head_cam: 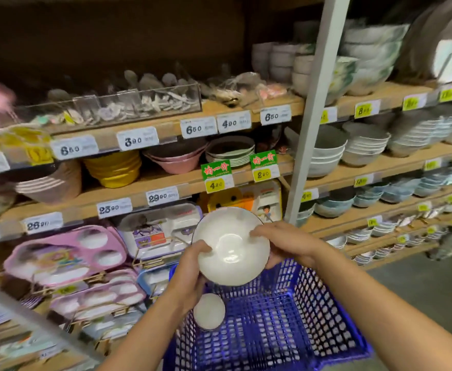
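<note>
I hold a white bowl (pixel 231 247) tilted toward me, above a blue plastic shopping basket (pixel 286 322). My left hand (pixel 190 274) grips the bowl's lower left rim, thumb inside. My right hand (pixel 281 242) grips its right rim, thumb on the inner wall. A smaller white bowl (pixel 209 311) lies inside the basket at its left side, just below my left hand.
Wooden store shelves (pixel 150 194) with price tags face me, stacked with yellow bowls (pixel 114 168), pink bowls (pixel 176 160) and plates (pixel 231 151). Pink divided trays (pixel 67 253) fill the lower left. A white upright post (pixel 315 111) splits the shelving; grey floor lies at right.
</note>
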The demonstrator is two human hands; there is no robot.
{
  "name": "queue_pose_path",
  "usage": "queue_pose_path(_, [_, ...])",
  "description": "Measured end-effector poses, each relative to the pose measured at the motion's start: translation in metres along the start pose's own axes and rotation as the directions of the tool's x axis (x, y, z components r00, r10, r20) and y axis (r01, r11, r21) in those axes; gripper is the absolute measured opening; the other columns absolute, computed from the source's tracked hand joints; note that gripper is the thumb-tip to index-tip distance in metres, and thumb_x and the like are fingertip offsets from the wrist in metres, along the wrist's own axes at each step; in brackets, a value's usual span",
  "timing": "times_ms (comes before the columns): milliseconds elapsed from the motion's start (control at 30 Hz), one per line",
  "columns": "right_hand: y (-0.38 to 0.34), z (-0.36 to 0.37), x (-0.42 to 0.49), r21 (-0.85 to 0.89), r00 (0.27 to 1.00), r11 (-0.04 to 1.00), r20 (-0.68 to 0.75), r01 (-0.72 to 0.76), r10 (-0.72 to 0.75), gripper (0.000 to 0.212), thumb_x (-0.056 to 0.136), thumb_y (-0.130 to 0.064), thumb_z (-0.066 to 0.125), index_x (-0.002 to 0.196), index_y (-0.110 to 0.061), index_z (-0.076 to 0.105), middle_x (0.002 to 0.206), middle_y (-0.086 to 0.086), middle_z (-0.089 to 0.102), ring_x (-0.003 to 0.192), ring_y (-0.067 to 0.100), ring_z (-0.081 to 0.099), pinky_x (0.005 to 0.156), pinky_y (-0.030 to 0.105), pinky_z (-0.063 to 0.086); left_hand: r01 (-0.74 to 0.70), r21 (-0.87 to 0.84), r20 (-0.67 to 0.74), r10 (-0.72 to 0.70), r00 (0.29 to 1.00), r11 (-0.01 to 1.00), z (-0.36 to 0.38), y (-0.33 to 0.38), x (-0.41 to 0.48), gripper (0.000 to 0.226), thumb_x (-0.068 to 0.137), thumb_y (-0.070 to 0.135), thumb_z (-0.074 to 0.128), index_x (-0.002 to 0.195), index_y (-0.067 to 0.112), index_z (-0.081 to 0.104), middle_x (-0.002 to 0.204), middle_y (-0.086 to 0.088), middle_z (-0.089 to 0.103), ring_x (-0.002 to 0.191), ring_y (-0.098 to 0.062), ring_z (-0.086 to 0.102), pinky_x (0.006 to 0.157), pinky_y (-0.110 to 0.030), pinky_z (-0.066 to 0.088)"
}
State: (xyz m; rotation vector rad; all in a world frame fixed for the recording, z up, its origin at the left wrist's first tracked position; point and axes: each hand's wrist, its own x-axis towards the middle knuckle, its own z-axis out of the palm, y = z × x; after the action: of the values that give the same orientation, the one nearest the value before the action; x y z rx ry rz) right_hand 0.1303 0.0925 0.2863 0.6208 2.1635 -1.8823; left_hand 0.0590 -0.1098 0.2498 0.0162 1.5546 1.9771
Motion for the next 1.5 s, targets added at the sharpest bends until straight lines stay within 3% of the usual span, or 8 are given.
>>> queue_pose_path(167, [-0.012,0.026,-0.033,0.164,0.966,0.960,-0.162,0.226,-0.199,0.031,0.095,-0.043,0.054,0.121,-0.028,0.058,0.105,-0.001,0.074,0.100,0.023,0.069,0.088,0.040,0.057,-0.071,-0.044,0.031,0.073,0.997,0.996,0.018,0.042,-0.020,0.019,0.084,0.019,0.051,0.099,0.025,0.060,0.085,-0.004,0.072,0.085,-0.028,0.065,0.057,-0.032,0.052])
queue_pose_path(333, [-0.021,0.042,-0.056,0.479,0.864,0.727,-0.373,0.491,-0.338,0.032,0.100,-0.027,0.043,0.128,-0.029,0.057,0.124,0.004,0.065,0.113,0.024,0.062,0.090,0.042,0.053,-0.046,-0.110,0.126,0.060,0.990,0.993,0.043,0.058,-0.043,0.018,0.087,0.022,0.052,0.104,0.024,0.059,0.092,-0.005,0.071,0.086,-0.026,0.065,0.049,-0.030,0.053])
queue_pose_path(600, [-0.030,-0.006,-0.096,0.657,0.850,0.554,-0.481,0.511,-0.214,0.035,0.093,-0.026,0.051,0.126,-0.018,0.061,0.117,0.015,0.068,0.106,0.034,0.065,0.080,0.044,0.057,-0.235,-0.035,0.157,0.238,0.959,0.971,0.109,0.064,-0.068,0.015,0.089,0.031,0.049,0.098,0.029,0.061,0.097,-0.001,0.067,0.091,-0.019,0.062,0.064,-0.032,0.050])
queue_pose_path(767, [-0.025,-0.056,-0.124,0.624,0.818,0.559,-0.542,0.546,-0.194,0.030,0.091,-0.026,0.053,0.117,-0.018,0.066,0.107,0.011,0.073,0.098,0.030,0.067,0.070,0.036,0.056,-0.334,-0.120,0.144,0.349,0.926,0.935,0.175,0.055,-0.077,0.019,0.088,0.021,0.048,0.086,0.028,0.066,0.091,0.001,0.068,0.090,-0.021,0.062,0.073,-0.038,0.047])
queue_pose_path(933, [-0.017,-0.131,-0.162,0.547,0.772,0.590,-0.593,0.594,-0.227,0.021,0.093,-0.023,0.050,0.101,-0.022,0.069,0.089,0.002,0.076,0.085,0.023,0.068,0.061,0.030,0.054,-0.256,-0.251,0.131,0.295,0.946,0.933,0.261,0.034,-0.084,0.018,0.087,0.022,0.046,0.092,0.023,0.064,0.065,0.005,0.072,0.055,-0.012,0.069,0.041,-0.025,0.049])
queue_pose_path(1100, [-0.004,-0.206,-0.191,0.524,0.754,0.606,-0.624,0.598,-0.204,0.015,0.092,-0.022,0.053,0.098,-0.020,0.066,0.086,0.003,0.072,0.081,0.022,0.065,0.058,0.028,0.053,-0.239,-0.253,0.125,0.277,0.953,0.938,0.341,0.013,-0.083,0.017,0.084,0.025,0.049,0.090,0.025,0.065,0.071,0.004,0.073,0.076,-0.022,0.066,0.051,-0.030,0.052])
queue_pose_path(1233, [0.002,-0.253,-0.202,0.515,0.749,0.613,-0.632,0.599,-0.201,0.015,0.092,-0.022,0.053,0.098,-0.019,0.067,0.090,0.006,0.072,0.086,0.025,0.065,0.066,0.032,0.052,-0.189,-0.255,0.133,0.228,0.964,0.948,0.391,0.005,-0.076,0.020,0.084,0.027,0.048,0.093,0.025,0.066,0.077,-0.001,0.073,0.078,-0.026,0.066,0.049,-0.032,0.052])
queue_pose_path(1500, [0.011,-0.336,-0.190,0.524,0.732,0.570,-0.645,0.633,-0.220,0.017,0.092,-0.021,0.052,0.094,-0.019,0.068,0.075,0.001,0.075,0.073,0.020,0.068,0.053,0.026,0.053,-0.184,-0.272,0.125,0.224,0.966,0.944,0.468,0.007,-0.040,0.024,0.082,0.024,0.048,0.099,0.018,0.065,0.085,-0.005,0.073,0.080,-0.026,0.066,0.050,-0.027,0.053])
